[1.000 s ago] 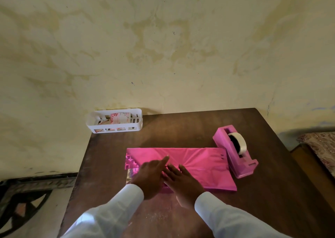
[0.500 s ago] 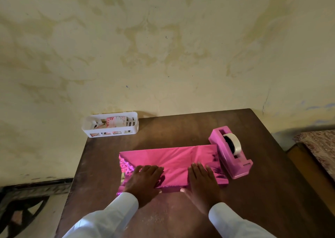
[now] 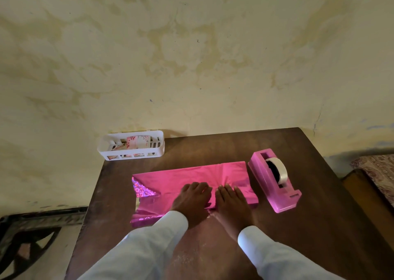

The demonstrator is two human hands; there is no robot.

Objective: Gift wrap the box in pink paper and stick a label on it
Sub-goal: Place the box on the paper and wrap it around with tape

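Your left hand (image 3: 193, 198) and right hand (image 3: 231, 203) lie flat, fingers spread, side by side on the pink paper (image 3: 191, 177) mid-table (image 3: 213, 147). Its right edge lies just beside the tape dispenser (image 3: 275, 179); bare wood stays open behind, up to the white basket (image 3: 131, 145).

Both hands press flat on the pink paper (image 3: 187, 178) on the brown table (image 3: 213, 147): the left hand (image 3: 193, 198) and right hand (image 3: 231, 203) side by side. A pink tape dispenser (image 3: 274, 180) stands just right of it. A white basket (image 3: 131, 145) sits at the far left corner.
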